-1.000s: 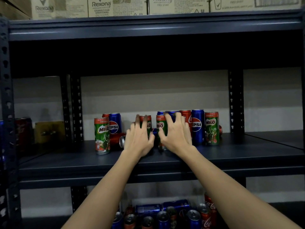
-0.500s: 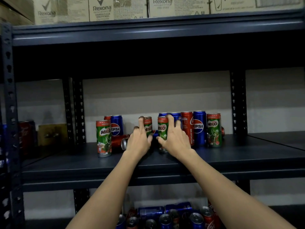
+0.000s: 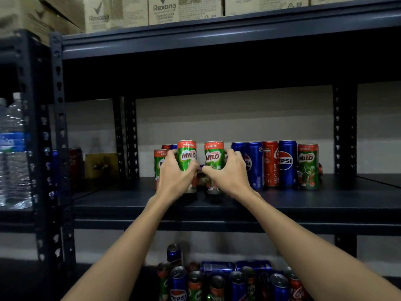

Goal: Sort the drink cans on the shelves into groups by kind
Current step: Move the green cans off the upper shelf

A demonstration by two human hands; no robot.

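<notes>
While mixed cans (image 3: pixel 230 281) crowd the bottom shelf at six o'clock, the left hand (image 3: pixel 173 181) grips one Milo can (image 3: pixel 187 155) and the right hand (image 3: pixel 230 172) another Milo can (image 3: pixel 214 156) on the dark metal shelf (image 3: pixel 303 203); Pepsi cans (image 3: pixel 287 162) stand at three o'clock; a pale wall (image 3: pixel 217 120) behind; cardboard boxes (image 3: pixel 162 10) at twelve.

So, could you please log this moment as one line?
left hand grips Milo can | right hand grips second Milo can | both upright, side by side on shelf
</notes>
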